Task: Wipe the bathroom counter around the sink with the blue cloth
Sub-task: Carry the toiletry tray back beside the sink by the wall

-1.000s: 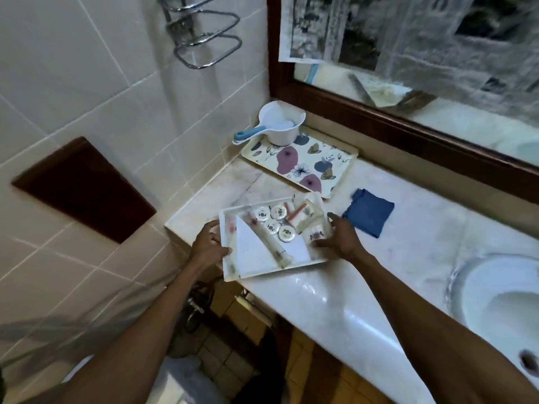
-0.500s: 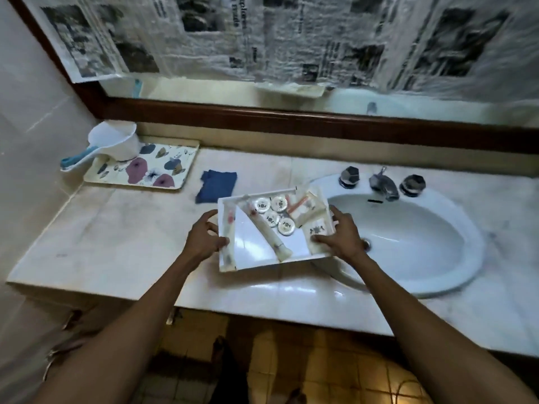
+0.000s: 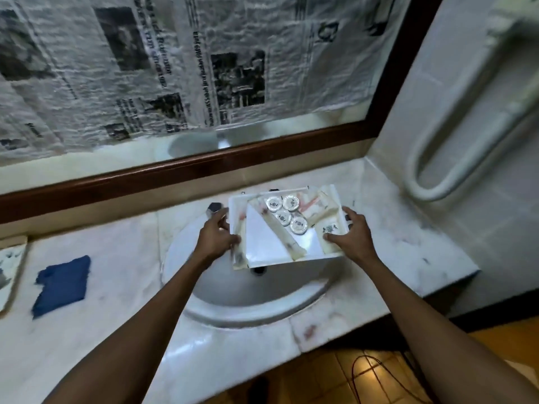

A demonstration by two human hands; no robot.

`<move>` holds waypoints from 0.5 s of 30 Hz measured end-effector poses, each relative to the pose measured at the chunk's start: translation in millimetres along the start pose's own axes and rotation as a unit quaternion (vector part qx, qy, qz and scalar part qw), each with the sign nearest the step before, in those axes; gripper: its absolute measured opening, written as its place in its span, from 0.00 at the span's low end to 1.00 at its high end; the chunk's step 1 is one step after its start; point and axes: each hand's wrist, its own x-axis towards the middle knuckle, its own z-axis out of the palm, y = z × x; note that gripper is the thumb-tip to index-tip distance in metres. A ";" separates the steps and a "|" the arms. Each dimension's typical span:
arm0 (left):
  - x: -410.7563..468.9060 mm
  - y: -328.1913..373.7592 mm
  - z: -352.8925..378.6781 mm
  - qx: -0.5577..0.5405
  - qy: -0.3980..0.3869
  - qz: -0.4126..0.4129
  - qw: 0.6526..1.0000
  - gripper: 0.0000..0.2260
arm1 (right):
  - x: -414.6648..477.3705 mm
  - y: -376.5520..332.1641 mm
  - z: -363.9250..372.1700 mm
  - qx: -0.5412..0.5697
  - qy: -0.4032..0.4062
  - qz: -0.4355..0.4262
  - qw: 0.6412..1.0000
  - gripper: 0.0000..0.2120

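Blue cloth (image 3: 62,284) is seen lying crumpled on the marble counter (image 3: 122,258) at the left, well apart from both hands and not yet taken up. Just right of it lies the oval sink (image 3: 250,290). Above the basin a white tray (image 3: 280,249) of toiletries, with 4 round tins (image 3: 286,214) and several sachets, is carried level: its left edge is clamped by the left hand (image 3: 214,239), its right edge by the right hand (image 3: 351,236). Judging by this, the tray is being cleared rightward so that the counter can be wiped.
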 end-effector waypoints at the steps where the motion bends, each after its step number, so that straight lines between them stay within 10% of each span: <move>1: 14.2 12.0 11.5 0.004 -0.008 0.006 1.000 0.37 | 10.5 2.7 -9.9 -0.001 0.014 0.005 1.000 0.43; 15: 154.3 118.4 153.2 0.117 -0.060 0.031 0.991 0.28 | 154.3 63.7 -89.0 -0.021 0.082 0.096 0.992 0.33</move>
